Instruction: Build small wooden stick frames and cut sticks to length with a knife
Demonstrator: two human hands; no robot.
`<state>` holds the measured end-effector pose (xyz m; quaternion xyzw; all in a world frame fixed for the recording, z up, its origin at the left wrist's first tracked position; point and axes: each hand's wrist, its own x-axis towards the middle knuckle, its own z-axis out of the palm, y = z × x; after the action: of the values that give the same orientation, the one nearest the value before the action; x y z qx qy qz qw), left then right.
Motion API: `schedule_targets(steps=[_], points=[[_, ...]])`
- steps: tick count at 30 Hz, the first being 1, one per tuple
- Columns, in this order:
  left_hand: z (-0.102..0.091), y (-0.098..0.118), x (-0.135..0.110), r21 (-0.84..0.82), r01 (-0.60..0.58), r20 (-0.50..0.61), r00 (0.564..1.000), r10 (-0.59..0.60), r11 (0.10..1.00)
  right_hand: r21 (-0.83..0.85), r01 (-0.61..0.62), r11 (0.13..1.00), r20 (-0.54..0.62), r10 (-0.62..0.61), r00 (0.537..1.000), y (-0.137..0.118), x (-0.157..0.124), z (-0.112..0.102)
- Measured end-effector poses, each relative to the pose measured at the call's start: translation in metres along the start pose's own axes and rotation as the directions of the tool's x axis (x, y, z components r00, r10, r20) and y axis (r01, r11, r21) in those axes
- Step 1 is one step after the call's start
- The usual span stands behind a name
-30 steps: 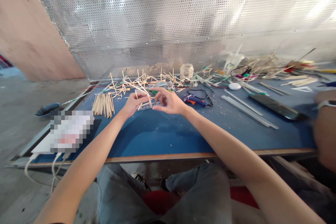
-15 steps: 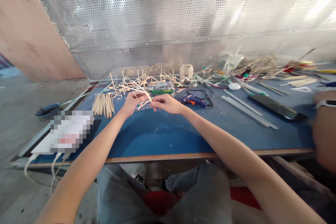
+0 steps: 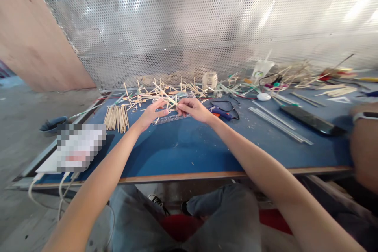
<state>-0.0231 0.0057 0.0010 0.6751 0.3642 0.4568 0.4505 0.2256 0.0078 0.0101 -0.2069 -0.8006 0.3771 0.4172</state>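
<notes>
My right hand (image 3: 193, 109) pinches a thin wooden stick (image 3: 166, 96) that slants up to the left; other pale sticks cross near its lower end, and I cannot tell whether they are joined to it. My left hand (image 3: 152, 114) is beside the sticks with thumb and fingers apart, gripping nothing I can see. Below both hands lies a clear ruler (image 3: 169, 119) on the blue tabletop. A bundle of sticks (image 3: 116, 118) lies left of my left hand. To the right of my right hand is a blue glue gun (image 3: 221, 113).
Stick assemblies (image 3: 141, 93) crowd the table's back, before a perforated metal panel (image 3: 177, 39). A pale jar (image 3: 210, 81) stands there too. Clear rods (image 3: 276, 125) and a long black case (image 3: 311, 120) lie to the right, near another person's arm (image 3: 366, 145). A white box (image 3: 49, 164) with cables sits front left.
My left hand's fingers have come off the stick and spread. My right hand has shifted slightly right and up with the stick, and more of the ruler shows.
</notes>
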Motion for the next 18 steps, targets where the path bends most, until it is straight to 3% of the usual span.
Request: schedule_targets(steps=[2,4,7,12,14,18], points=[[-0.002,-0.005,0.001,0.014,0.066,-0.008,0.998,-0.066,0.998,-0.018,0.013,1.0,-0.044,-0.013,0.999,0.002,0.0,-0.006],[-0.006,-0.011,0.005,-0.01,0.111,-0.127,0.986,-0.111,0.994,-0.039,0.027,0.999,-0.091,-0.03,0.995,0.003,0.0,-0.011],[-0.016,-0.02,0.011,-0.052,0.159,-0.357,0.919,-0.167,0.986,-0.067,0.039,0.997,-0.141,-0.048,0.989,0.002,-0.001,-0.019],[-0.029,-0.022,0.017,-0.036,0.059,-0.579,0.813,-0.069,0.998,-0.09,0.05,0.995,-0.173,-0.065,0.983,-0.006,-0.002,-0.037],[-0.029,-0.018,0.016,-0.033,0.016,-0.574,0.818,-0.032,0.999,-0.096,0.042,0.994,-0.162,-0.057,0.985,-0.01,-0.004,-0.045],[-0.015,-0.008,0.011,-0.05,-0.024,-0.419,0.908,0.001,0.998,-0.103,0.0,0.995,-0.136,-0.014,0.991,-0.017,-0.009,-0.056]])
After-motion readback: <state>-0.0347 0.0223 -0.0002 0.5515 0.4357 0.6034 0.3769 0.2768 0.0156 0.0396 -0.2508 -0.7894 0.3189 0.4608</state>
